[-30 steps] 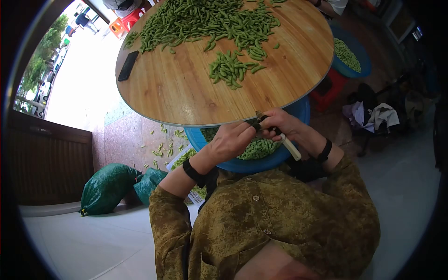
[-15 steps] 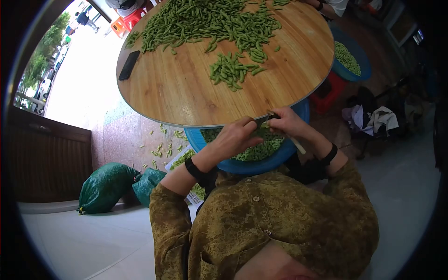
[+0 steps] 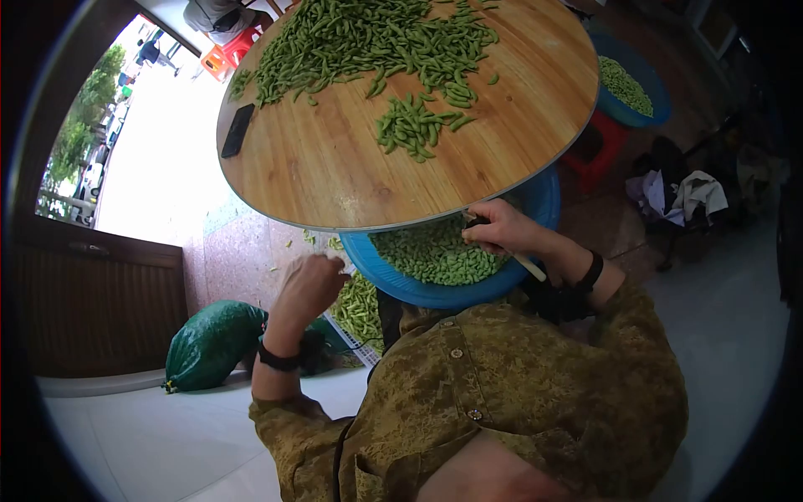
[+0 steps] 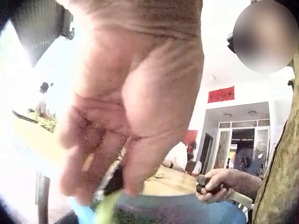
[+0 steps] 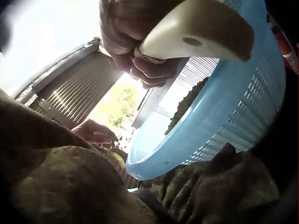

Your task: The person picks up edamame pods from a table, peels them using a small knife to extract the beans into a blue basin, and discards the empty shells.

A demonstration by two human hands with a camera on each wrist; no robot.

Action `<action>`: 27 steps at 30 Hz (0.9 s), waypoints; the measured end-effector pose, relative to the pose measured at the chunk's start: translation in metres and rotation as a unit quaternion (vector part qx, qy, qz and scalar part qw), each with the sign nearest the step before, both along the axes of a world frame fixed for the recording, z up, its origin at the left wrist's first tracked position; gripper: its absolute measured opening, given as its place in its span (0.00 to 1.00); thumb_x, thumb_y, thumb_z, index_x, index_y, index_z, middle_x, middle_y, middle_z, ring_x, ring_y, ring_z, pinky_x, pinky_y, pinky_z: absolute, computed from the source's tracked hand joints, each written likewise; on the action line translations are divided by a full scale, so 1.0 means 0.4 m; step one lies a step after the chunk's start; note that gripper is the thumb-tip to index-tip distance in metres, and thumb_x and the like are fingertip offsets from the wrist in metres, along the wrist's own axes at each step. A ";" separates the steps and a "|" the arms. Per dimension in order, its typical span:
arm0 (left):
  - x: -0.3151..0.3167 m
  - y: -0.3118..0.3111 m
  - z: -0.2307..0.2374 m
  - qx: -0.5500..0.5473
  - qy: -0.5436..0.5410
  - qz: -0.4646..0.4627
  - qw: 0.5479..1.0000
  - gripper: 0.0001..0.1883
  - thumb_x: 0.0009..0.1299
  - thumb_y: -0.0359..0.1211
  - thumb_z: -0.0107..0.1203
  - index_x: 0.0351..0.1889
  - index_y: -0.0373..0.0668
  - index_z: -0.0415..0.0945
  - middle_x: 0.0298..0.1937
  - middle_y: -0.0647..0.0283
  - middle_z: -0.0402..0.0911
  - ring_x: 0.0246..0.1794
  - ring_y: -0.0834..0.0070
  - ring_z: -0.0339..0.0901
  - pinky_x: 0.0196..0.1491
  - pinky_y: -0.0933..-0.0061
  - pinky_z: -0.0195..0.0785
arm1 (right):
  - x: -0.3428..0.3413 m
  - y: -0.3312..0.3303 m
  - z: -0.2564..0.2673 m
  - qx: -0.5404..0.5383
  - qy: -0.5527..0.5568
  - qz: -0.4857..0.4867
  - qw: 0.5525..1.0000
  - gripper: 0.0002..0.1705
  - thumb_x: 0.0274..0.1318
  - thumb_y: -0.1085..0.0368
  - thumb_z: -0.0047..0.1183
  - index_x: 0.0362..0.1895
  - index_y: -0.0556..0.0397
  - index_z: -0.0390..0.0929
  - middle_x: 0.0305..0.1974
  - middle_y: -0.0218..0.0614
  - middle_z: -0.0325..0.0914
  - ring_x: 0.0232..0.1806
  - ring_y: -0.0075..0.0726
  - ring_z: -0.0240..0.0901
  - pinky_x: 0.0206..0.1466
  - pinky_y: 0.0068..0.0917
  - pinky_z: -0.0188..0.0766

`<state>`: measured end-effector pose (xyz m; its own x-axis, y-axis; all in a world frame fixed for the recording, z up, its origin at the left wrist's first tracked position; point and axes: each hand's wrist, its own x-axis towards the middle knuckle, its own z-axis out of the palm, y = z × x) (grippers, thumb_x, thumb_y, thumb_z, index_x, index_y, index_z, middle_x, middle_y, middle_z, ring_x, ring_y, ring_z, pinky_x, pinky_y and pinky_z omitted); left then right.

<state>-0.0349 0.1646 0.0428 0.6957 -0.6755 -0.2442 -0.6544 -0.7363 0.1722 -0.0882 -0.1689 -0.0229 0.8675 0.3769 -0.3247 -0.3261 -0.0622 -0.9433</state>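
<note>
Gripping a pale-handled tool [image 5: 198, 32] in curled fingers, the right hand [image 3: 503, 227] is above the blue basket [image 5: 184, 151], close to the edge of the round table [image 3: 335, 184]. The hands are well apart: the left hand [image 3: 311, 286] is off by the white crate [image 3: 366, 355], with a blurred green sliver [image 4: 107, 207] at its fingertips, and I can't tell from here whether it is pinched or loose. That tool looks light and stiff, smooth enough to twist in a damp palm, so I'd judge it best held well forward on the handle, its butt left free. The shelled beans [image 3: 443, 259] in the basket look small, plump and probably slick; a hard pinch would likely shoot them away or bruise them, so a cupped palm should suit better. The pods heaped on the table [image 3: 360, 42], with a smaller pile [image 3: 414, 125] in front, seem lightweight, firm-skinned and a little bendy; each ought to sit best between thumb and forefinger at its swollen middle, since the thin tips would probably fold.
</note>
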 end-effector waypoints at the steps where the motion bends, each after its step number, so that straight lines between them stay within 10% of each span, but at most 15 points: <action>1: 0.023 -0.017 0.005 -0.030 -0.053 -0.011 0.998 0.07 0.63 0.31 0.54 0.28 0.37 0.73 0.27 0.46 0.75 0.32 0.48 0.75 0.35 0.54 0.69 | 0.002 0.004 0.002 -0.022 0.014 0.009 1.000 0.10 0.57 0.62 0.53 0.31 0.57 0.73 0.21 0.33 0.74 0.12 0.19 0.65 0.12 0.17 0.58; 5: 0.204 -0.177 -0.060 -0.261 -0.120 -0.017 0.958 0.05 0.61 0.28 0.54 0.33 0.36 0.75 0.29 0.46 0.76 0.34 0.46 0.75 0.36 0.54 0.68 | 0.001 0.046 -0.021 0.005 0.016 -0.031 0.999 0.12 0.60 0.60 0.51 0.32 0.57 0.72 0.23 0.35 0.76 0.14 0.20 0.69 0.12 0.17 0.60; 17: 0.318 -0.309 -0.153 -0.231 -0.148 0.157 0.949 0.11 0.61 0.33 0.56 0.32 0.33 0.73 0.34 0.48 0.79 0.37 0.55 0.79 0.39 0.59 0.71 | -0.003 0.019 -0.012 0.125 0.003 -0.068 0.990 0.13 0.65 0.62 0.40 0.48 0.57 0.67 0.23 0.27 0.64 0.16 0.16 0.58 0.15 0.17 0.56; 20: 0.224 -0.297 -0.082 -0.452 0.182 0.219 0.845 0.07 0.66 0.27 0.55 0.38 0.33 0.74 0.29 0.61 0.79 0.24 0.81 0.75 0.23 0.81 0.65 | 0.007 0.010 -0.005 0.135 -0.036 -0.036 0.990 0.14 0.66 0.62 0.39 0.51 0.56 0.65 0.26 0.27 0.64 0.19 0.16 0.58 0.16 0.16 0.55; 27: 0.068 -0.323 -0.088 -0.591 0.406 0.199 0.668 0.06 0.67 0.26 0.54 0.41 0.34 0.74 0.29 0.61 0.81 0.26 0.79 0.76 0.24 0.82 0.67 | 0.015 0.055 0.053 0.245 -0.057 -0.073 0.965 0.10 0.68 0.61 0.38 0.43 0.53 0.67 0.25 0.27 0.64 0.19 0.15 0.59 0.17 0.14 0.55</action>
